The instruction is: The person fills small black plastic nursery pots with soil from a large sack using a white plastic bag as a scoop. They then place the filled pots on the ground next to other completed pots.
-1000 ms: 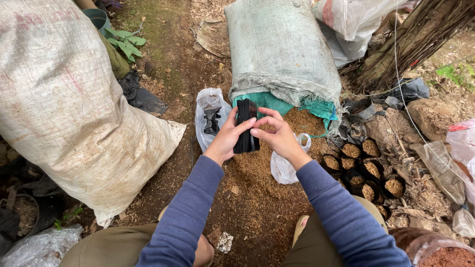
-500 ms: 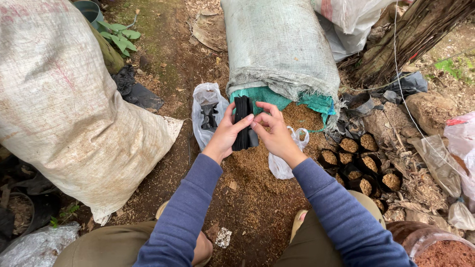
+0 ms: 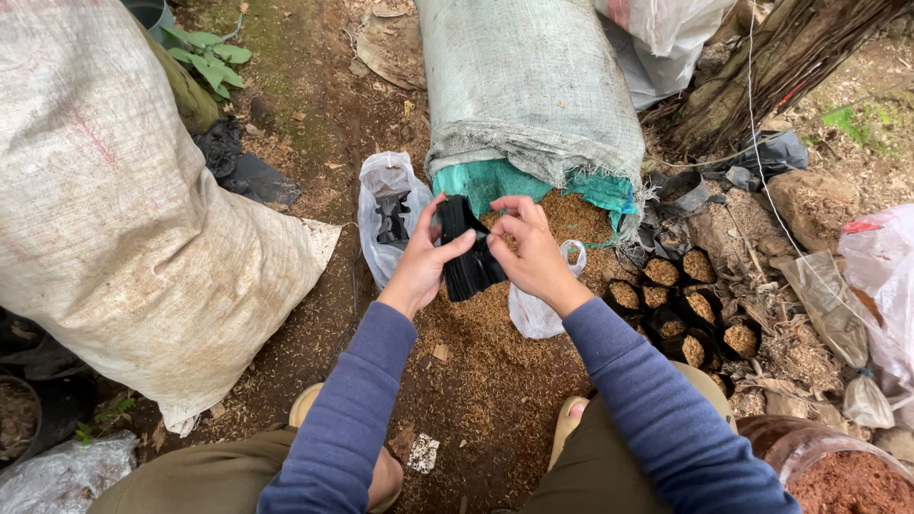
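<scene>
The stack of black nursery bags sits right between the two hands, held up in the air over the ground, its long axis running roughly upright with a slight lean away from the person. The left hand clamps it from the left side, thumb across the front. The right hand meets it from the right, fingertips pinched at the upper edge as if picking at one bag; both are equally close, each in contact. Directly below the hands lies a spread of brown sawdust-like mix. Just right of the right hand stand filled black pots in a cluster. Just left of the left hand, a clear plastic bag holds more black bags. Beyond the hands, the grey woven sack lies open-mouthed, spilling mix. Nothing blocks the hands.
</scene>
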A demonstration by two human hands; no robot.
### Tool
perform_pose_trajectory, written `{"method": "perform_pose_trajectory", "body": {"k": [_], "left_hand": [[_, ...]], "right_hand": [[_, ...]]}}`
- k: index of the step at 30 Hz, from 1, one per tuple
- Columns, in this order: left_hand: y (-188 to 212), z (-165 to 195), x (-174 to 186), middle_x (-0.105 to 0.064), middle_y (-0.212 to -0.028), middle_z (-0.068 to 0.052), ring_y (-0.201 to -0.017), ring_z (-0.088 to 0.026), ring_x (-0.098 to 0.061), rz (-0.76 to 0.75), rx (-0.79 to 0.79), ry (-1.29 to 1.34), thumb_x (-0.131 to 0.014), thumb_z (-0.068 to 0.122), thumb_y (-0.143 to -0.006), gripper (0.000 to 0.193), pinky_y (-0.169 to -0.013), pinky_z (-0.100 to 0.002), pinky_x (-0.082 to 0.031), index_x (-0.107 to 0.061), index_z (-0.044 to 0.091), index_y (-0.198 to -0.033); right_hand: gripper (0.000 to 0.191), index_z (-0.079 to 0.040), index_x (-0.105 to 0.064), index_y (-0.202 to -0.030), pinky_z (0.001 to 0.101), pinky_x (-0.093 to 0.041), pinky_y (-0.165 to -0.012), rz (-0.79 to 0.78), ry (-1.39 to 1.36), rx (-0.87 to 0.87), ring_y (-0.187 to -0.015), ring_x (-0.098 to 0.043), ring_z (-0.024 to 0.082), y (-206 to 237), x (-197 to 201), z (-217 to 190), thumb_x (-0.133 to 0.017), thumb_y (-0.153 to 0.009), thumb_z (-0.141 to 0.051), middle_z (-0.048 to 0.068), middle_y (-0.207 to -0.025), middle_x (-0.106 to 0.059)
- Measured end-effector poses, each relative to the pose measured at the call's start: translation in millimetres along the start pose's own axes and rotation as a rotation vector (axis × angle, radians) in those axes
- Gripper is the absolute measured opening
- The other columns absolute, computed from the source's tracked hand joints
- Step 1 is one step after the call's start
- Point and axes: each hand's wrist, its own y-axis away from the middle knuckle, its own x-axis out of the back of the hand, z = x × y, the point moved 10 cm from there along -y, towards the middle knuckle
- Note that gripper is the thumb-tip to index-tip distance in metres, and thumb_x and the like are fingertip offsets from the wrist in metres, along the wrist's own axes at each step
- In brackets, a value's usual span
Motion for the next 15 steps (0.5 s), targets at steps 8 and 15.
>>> {"method": "perform_pose_trajectory", "body": {"k": [8,15], "left_hand": [[5.1,-20.5,3.4,-0.061,-0.126,-0.009,-0.116,-0.020,-0.063,-0.006,0.073,0.092,-0.078,0.013,-0.086,0.082,-0.099,-0.037,-0.053,-0.036,0.011,-0.155],[-0.3,-35.8,16.4,-0.065,-0.121,-0.010,-0.105,-0.018,-0.067,0.025,0.108,0.086,-0.075,0.007,-0.086,0.073,-0.089,-0.035,-0.058,-0.041,0.006,-0.150]], "right_hand": [[0.018,0.002,-0.067,-0.093,0.0390,-0.049,-0.064,-0.028,-0.001,-0.130,-0.071,-0.065,0.029,6.7,-11.5,3.3,-0.065,-0.097,-0.015,0.015,-0.083,-0.063],[0.020,0.001,-0.065,-0.091,0.0377,-0.047,-0.058,-0.025,-0.046,-0.290,-0.059,-0.057,0.025,6.8,-10.3,35.4,-0.065,-0.099,-0.017,0.016,-0.068,-0.062]]}}
